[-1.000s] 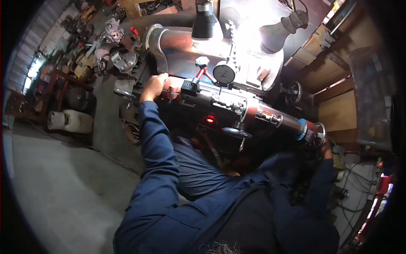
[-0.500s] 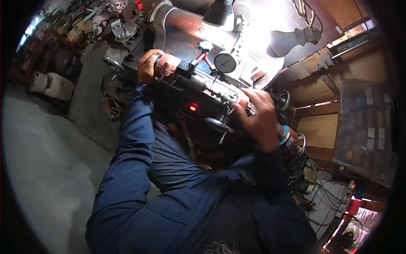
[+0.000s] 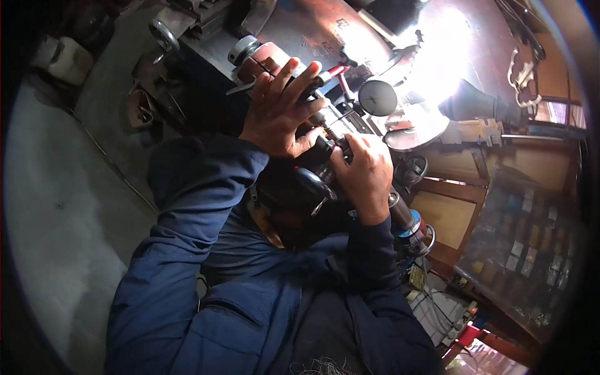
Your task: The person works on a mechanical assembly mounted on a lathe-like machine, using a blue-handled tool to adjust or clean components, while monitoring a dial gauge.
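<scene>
My left hand (image 3: pixel 278 119) reaches over the bench machine with its fingers stretched and spread. Its thumb points toward a slim metal shaft (image 3: pixel 334 130); whether it touches is hard to see. On the shaft's near right side, my right hand (image 3: pixel 367 172) has thumb and forefinger closed around a small dark part that they mostly hide. A round dial indicator (image 3: pixel 377 97) stands just beyond the shaft, beside a red-armed holder (image 3: pixel 334 73). Past my left fingertips is a reddish cylindrical head with a metal knob (image 3: pixel 244 50). Below my hands sits a metal handwheel (image 3: pixel 314 183) with a crank handle.
A bright lamp (image 3: pixel 472 103) lights the machine from the far right. Another handwheel (image 3: pixel 164 36) is at the upper left, and a metal cylinder with a blue band (image 3: pixel 405 215) lies right of my right wrist. A plastic sheet with pockets (image 3: pixel 525 244) hangs at the right.
My left hand has left the reddish head and come right, over the shaft, with its fingers now spread. My right hand has closed in at the shaft. The view has turned and shifted.
</scene>
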`<move>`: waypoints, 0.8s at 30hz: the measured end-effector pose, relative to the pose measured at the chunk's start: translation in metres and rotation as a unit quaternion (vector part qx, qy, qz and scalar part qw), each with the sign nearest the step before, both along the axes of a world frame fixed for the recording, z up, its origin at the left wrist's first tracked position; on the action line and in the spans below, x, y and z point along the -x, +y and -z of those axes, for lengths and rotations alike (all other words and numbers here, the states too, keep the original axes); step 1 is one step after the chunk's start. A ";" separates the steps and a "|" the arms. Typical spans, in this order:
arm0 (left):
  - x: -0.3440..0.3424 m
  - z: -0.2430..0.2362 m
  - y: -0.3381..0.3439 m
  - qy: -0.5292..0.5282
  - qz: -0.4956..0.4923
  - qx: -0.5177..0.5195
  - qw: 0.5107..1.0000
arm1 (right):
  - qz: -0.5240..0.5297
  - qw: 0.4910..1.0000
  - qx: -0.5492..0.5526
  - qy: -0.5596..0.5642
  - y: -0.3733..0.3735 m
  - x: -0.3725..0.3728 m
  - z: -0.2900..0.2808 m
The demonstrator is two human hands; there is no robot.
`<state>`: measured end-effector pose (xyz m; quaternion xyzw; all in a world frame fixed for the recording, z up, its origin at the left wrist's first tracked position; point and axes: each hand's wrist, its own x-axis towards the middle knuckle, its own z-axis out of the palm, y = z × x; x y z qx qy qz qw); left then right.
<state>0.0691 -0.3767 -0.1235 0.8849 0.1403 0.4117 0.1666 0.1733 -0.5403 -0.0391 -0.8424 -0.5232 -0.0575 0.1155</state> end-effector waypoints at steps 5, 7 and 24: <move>-0.001 0.002 0.002 -0.006 0.004 -0.004 1.000 | 0.002 1.000 0.023 -0.002 0.004 0.000 0.000; -0.005 0.008 0.005 -0.031 0.010 -0.009 0.999 | 0.006 0.999 0.030 -0.013 0.005 0.001 0.000; 0.019 -0.015 0.069 -0.172 0.026 0.168 0.970 | -0.002 0.999 0.033 -0.023 0.011 -0.004 0.005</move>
